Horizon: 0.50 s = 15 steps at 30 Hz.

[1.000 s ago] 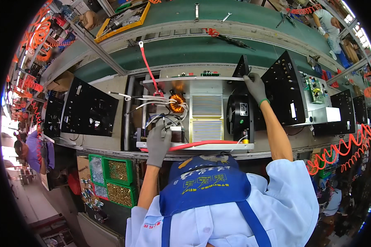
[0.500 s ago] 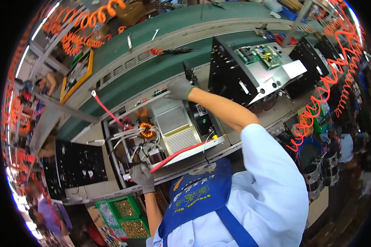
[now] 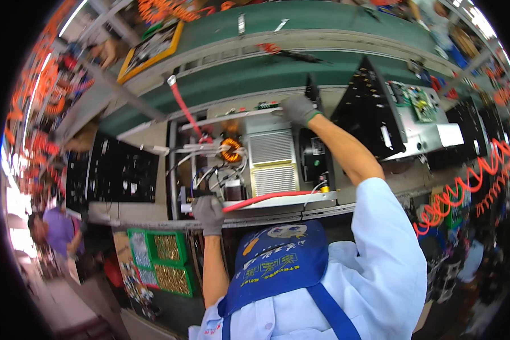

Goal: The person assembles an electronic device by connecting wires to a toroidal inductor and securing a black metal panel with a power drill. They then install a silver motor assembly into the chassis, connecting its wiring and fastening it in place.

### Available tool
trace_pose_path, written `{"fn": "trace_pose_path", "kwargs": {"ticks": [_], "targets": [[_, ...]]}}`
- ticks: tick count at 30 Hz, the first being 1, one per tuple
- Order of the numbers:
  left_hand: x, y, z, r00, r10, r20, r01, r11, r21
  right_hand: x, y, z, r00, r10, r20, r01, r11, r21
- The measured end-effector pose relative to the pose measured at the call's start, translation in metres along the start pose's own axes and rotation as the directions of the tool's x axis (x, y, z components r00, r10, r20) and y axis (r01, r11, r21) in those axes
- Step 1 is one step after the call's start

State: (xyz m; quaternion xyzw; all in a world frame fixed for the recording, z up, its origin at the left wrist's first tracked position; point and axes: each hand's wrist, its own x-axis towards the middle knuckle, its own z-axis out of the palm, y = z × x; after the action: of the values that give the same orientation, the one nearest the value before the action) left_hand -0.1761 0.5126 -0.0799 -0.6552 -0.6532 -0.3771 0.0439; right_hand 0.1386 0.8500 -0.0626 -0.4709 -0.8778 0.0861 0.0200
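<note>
Before me lies an open metal chassis (image 3: 317, 196) with electronics inside. Its ribbed silver heat sink (image 3: 272, 148) fills the middle, with a copper-wound ring coil (image 3: 230, 150) and white wires to the left. My left hand (image 3: 208, 214), in a grey glove, is closed on the near left corner of the chassis, beside the end of a thick red cable (image 3: 266, 197) along the near rail. Across the chassis, my gloved right hand (image 3: 297, 109) has its fingers closed over the far wall, close to a small green circuit board (image 3: 268, 105). Both hands' fingertips are partly hidden.
Another red cable (image 3: 184, 105) sticks up at the far left, ending in a metal lug. Black perforated panels (image 3: 124, 170) lie left; an upright black panel (image 3: 371, 110) stands right. Green bins (image 3: 173, 277) of screws sit below the bench edge. Coiled orange hoses (image 3: 464, 187) hang right.
My view has turned, so the bench looks more level and sits further right in the picture. Both hands stay on the chassis, with no clear change of grip.
</note>
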Motion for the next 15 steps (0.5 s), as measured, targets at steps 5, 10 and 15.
{"fn": "trace_pose_path", "kwargs": {"ticks": [5, 10, 15], "targets": [[-0.004, -0.009, -0.011, 1.0, -0.017, -0.011, 0.017, 0.999, 0.035, 0.0, -0.018, 0.0, 1.0, -0.012, -0.024, 0.009, 0.991, -0.131], [0.002, -0.016, -0.018, 1.0, 0.002, -0.002, -0.002, 0.997, 0.081, 0.006, -0.022, 0.006, 1.0, 0.016, -0.004, -0.016, 0.992, -0.125], [0.009, -0.026, -0.03, 1.0, 0.0, -0.022, 0.001, 0.999, 0.036, 0.016, -0.012, 0.026, 0.999, -0.034, -0.015, 0.031, 0.989, -0.146]]}}
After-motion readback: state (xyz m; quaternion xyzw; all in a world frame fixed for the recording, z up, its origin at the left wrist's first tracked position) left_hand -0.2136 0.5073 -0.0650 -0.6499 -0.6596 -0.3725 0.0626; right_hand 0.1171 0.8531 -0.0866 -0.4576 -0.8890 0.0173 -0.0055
